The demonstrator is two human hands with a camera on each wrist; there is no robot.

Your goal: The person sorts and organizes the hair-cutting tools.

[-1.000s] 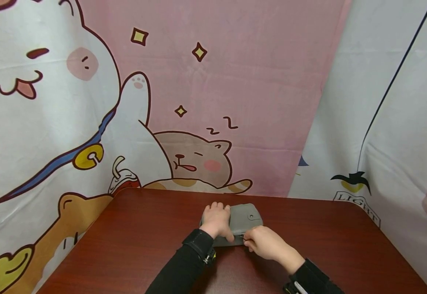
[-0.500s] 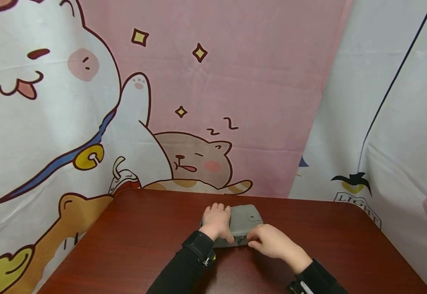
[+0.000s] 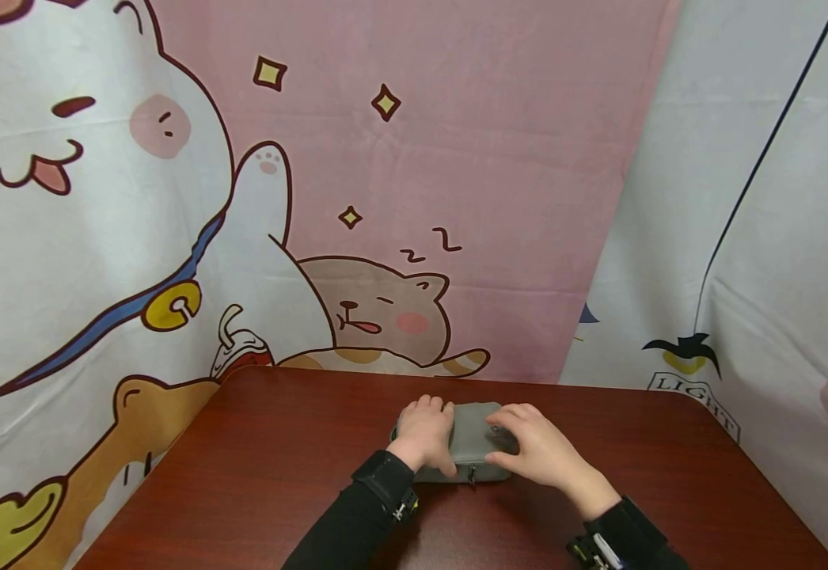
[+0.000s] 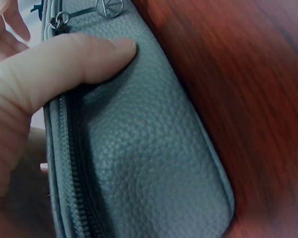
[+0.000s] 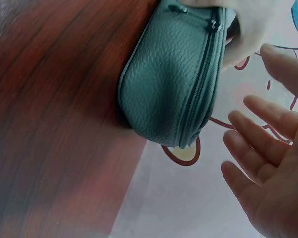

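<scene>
A grey-green zip pouch [image 3: 472, 434] with pebbled, leather-like sides lies on the table. My left hand [image 3: 424, 435] holds its left part, fingers over the top and thumb [image 4: 84, 62] pressed against the front side. The zipper [image 4: 69, 158] runs along the upper edge. A metal zipper pull [image 3: 472, 474] with a round spoked charm [image 4: 110, 7] hangs at the front. My right hand [image 3: 545, 451] hovers at the pouch's right end, fingers spread and holding nothing. In the right wrist view a gap shows between those fingers [image 5: 258, 148] and the pouch. Its contents are hidden.
The reddish-brown wooden table [image 3: 257, 475] extends on both sides of the pouch. Behind it hangs a pink and white cloth [image 3: 514, 198] printed with cartoon animals. Another pale cloth [image 3: 756, 237] hangs at the right. Dark cuffs with straps [image 3: 385, 475] cover both wrists.
My right hand has let go of the zipper pull, moved up and right, and spread its fingers over the pouch's right end. The pull now hangs loose. My left hand stays on the pouch.
</scene>
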